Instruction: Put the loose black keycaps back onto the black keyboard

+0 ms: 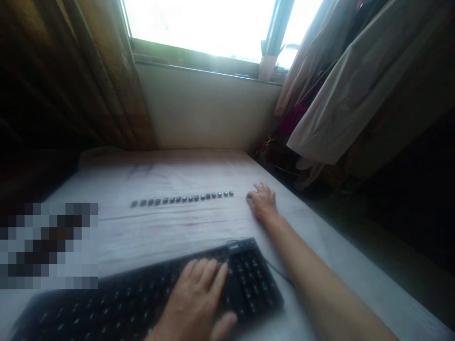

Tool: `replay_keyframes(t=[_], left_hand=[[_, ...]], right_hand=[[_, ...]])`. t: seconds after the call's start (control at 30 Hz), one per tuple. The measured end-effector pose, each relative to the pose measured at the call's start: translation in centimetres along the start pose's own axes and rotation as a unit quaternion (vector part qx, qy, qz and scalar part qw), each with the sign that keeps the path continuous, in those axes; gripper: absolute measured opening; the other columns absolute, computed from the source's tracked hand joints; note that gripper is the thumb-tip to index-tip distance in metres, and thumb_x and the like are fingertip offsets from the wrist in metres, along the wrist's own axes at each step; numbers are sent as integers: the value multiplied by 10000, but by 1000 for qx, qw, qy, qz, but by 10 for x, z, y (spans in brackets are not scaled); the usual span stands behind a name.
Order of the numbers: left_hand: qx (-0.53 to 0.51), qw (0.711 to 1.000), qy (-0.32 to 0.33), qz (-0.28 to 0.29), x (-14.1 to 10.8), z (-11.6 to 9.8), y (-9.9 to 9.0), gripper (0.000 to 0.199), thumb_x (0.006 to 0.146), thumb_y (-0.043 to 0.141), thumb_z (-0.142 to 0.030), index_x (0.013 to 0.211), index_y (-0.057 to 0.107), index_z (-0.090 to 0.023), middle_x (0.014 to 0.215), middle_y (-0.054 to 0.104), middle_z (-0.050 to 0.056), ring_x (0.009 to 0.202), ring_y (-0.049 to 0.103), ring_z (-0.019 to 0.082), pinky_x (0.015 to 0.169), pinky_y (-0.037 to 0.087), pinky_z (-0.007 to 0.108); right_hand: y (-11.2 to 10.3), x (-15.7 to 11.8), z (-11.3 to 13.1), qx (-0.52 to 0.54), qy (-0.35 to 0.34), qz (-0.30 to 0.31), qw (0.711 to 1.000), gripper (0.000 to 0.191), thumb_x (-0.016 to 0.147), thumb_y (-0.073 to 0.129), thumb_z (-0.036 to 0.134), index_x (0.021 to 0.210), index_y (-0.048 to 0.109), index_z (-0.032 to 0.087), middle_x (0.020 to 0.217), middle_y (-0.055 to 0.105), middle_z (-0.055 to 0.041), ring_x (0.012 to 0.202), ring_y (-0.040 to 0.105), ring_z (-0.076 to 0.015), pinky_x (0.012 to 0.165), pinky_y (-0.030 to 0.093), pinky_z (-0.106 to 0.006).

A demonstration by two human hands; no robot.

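Observation:
A black keyboard (256,279) lies across the front of the bed-like, cloth-covered surface. My left hand (199,293) rests palm down over its right half, fingers stretched out and thumb apart. Further back, small dark keycaps (184,199) form a long, nearly straight row on the white cloth. To the right of that row, my right hand (263,201) reaches out with its thumb and forefinger closed around a small dark keycap (249,195), low over the cloth. Blur hides the finer details of the keycap and the fingers.
A thin black cable (279,271) runs from the keyboard beneath my right forearm. The white cloth (167,239) has creases. Brown curtains (117,76) hang at left, clothes (330,109) at right. A pot (266,67) stands on the windowsill. A pixelated patch covers the left side.

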State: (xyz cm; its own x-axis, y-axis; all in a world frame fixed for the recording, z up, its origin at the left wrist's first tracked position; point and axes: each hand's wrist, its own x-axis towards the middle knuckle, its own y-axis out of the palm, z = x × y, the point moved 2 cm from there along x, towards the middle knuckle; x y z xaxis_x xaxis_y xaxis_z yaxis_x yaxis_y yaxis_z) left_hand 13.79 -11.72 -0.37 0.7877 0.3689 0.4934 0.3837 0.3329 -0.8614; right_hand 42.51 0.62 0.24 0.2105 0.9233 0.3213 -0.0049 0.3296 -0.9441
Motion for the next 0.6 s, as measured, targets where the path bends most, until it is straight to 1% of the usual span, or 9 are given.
replay_keyframes(t=[0.1,0.17,0.23,0.3,0.37,0.43,0.5,0.53,0.6], left_hand=[[-7,1000,-2,2,0,0,0,605,831,626,-502,1290,569,-112,1195,620,116,1079,531,283,952,414,396],[-18,1000,-4,10,0,0,-1,600,836,623,-487,1301,561,-111,1203,618,114,1082,533,282,958,416,402],[-21,1000,-5,14,-1,0,-1,587,846,617,-467,1309,553,-112,1211,616,113,1094,534,281,968,415,408],[-16,1000,-8,13,-1,-1,-2,582,851,611,-467,1313,551,-118,1217,618,113,1099,538,280,968,422,411],[-14,1000,-13,10,-1,-1,-2,570,859,605,-468,1314,550,-128,1226,617,111,1099,544,279,967,428,413],[-21,1000,-18,10,-1,-2,-2,560,865,599,-461,1314,548,-130,1237,610,113,1099,547,282,974,426,420],[-24,999,-19,10,-2,-3,-1,556,867,599,-448,1315,548,-122,1238,607,122,1101,549,291,979,422,434],[-22,1000,-17,9,-2,-4,-1,558,864,602,-445,1313,550,-118,1234,609,128,1100,552,296,976,423,441],[-14,1000,-14,9,-3,-6,0,553,863,604,-445,1308,557,-121,1222,618,135,1095,561,304,964,432,457]], right_hand=[[-6,3,2,26,-2,-1,1000,142,830,610,156,874,742,186,1371,568,-133,1380,317,-328,1077,221,-509],[-13,2,5,51,1,-5,999,163,844,589,150,908,736,179,1377,563,-140,1362,356,-324,1076,250,-501],[-23,-3,8,85,5,0,996,203,876,553,170,977,728,183,1309,617,-140,1248,501,-299,1018,359,-449],[-32,-13,12,127,3,16,992,229,898,533,206,1035,715,195,1151,703,-114,1024,645,-243,894,467,-364],[-41,-27,17,168,-7,37,985,232,899,541,239,1054,709,204,1001,747,-74,823,691,-193,776,515,-301],[-50,-46,23,206,-27,59,976,220,888,558,248,1041,710,203,942,757,-51,738,694,-168,717,534,-273],[-56,-68,31,241,-54,78,966,209,879,560,232,1027,707,212,933,757,-35,743,694,-159,723,545,-269],[-59,-79,35,276,-79,91,954,204,878,559,226,1022,702,202,943,753,-45,770,693,-166,743,546,-280],[-63,-99,40,307,-116,105,939,194,874,554,205,1014,687,193,969,740,-59,814,685,-173,771,542,-295]])
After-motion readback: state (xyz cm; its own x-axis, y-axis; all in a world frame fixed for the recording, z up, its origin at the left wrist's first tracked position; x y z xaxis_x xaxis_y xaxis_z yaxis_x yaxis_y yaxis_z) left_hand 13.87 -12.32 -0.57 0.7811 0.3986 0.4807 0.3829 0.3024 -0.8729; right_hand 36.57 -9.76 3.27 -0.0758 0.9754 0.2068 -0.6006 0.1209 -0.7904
